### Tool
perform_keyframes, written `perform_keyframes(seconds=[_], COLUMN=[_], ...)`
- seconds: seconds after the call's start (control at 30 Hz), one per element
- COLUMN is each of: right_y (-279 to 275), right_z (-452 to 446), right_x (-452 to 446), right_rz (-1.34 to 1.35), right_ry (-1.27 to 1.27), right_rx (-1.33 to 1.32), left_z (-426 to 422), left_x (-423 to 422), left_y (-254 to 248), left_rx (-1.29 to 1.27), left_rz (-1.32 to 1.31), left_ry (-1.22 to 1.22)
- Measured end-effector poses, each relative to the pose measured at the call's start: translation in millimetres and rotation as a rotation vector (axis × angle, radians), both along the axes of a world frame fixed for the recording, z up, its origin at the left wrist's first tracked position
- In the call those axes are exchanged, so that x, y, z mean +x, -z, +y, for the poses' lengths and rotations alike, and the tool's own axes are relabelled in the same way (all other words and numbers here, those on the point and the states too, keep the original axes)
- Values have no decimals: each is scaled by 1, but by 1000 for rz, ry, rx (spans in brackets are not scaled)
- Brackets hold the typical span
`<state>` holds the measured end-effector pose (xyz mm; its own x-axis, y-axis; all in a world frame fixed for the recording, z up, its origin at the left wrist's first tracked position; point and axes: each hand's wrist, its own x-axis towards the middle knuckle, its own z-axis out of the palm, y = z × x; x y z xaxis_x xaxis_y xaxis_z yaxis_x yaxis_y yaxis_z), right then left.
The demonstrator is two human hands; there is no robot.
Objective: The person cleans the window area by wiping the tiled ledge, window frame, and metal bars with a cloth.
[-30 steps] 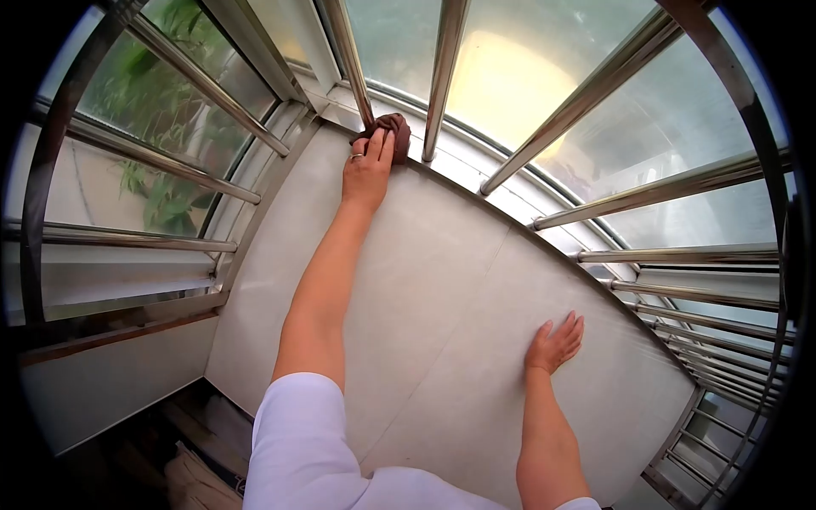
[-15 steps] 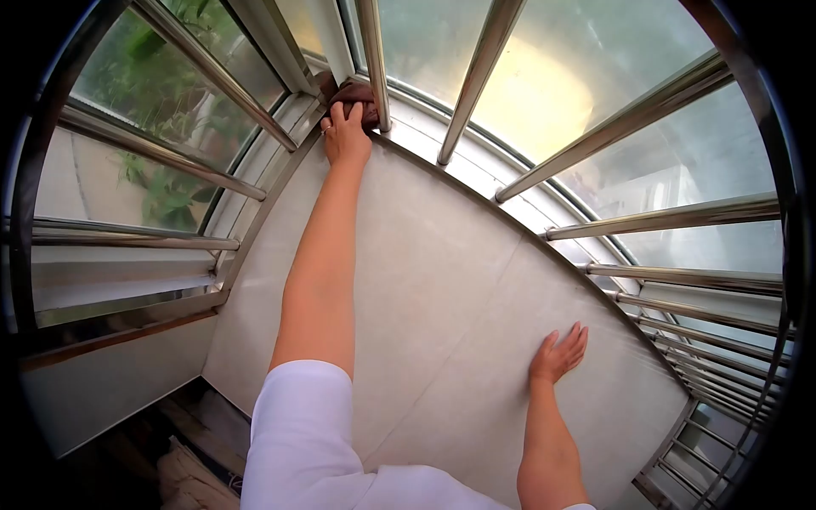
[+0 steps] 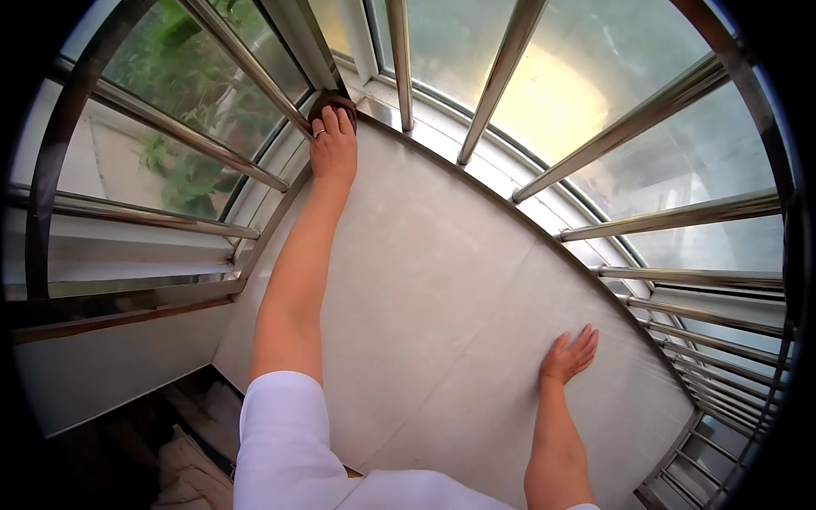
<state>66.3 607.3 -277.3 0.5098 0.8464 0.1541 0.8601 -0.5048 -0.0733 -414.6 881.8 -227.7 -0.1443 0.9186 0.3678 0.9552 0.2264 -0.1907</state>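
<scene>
A dark brown cloth is bunched in the far corner, where the metal rails meet. My left hand, with a ring on one finger, reaches out at full arm's length and presses the cloth against the frame there. Its fingers are curled over the cloth, which is partly hidden beneath them. To the right, my right hand lies flat on the pale tiled surface, its fingers stretched out and nothing in it.
Shiny metal bars line the left and right sides, with a white window sill and glass behind them. Green plants show outside on the left. Beige fabric lies in a dark space below the surface at lower left.
My left hand has shifted the cloth left, from the base of the right-hand bar into the corner by the left rail. The view has turned slightly; my right hand stays on the surface.
</scene>
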Motion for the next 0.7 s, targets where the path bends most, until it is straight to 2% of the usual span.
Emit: perform_keyframes(seconds=[0.07, 0.13, 0.2, 0.27, 0.33, 0.4, 0.47, 0.53, 0.6, 0.67, 0.7], right_y=[-1, 1, 1, -2, -2, 2, 0, -1, -1, 3, 5], right_z=[0, -1, -1, 2, -3, -2, 0, -1, -1, -1, -2], right_x=[0, -1, 2, 1, 0, 2, 0, -1, -2, 1, 4], right_rz=[-8, -10, -3, 1, 19, -8, -2, 2, 8, 6, -3], right_ry=[-4, 1, -31, -27, -20, -45, -25, 2, 3, 4, 7], right_rx=[-1, -1, 32, 32, 16, 50, 37, 17, 24, 24, 17], left_z=[11, 21, 36, 45, 42, 29, 8, -13, -44, -78, -92], left_x=[0, 22, 13, -10, -14, -16, -14, -14, -22, -43, -45], left_y=[15, -9, -11, -11, 0, 4, 6, 7, 27, 40, 36], left_rx=[-54, -322, -305, -354, -327, -325, -260, -219, -210, 14, 15], left_rz=[68, 54, 52, -141, -91, 348, 453, 670, 681, 610, 612], left_ry=[49, -78, -101, -49, -34, 47, 64, 183, 286, 294, 294])
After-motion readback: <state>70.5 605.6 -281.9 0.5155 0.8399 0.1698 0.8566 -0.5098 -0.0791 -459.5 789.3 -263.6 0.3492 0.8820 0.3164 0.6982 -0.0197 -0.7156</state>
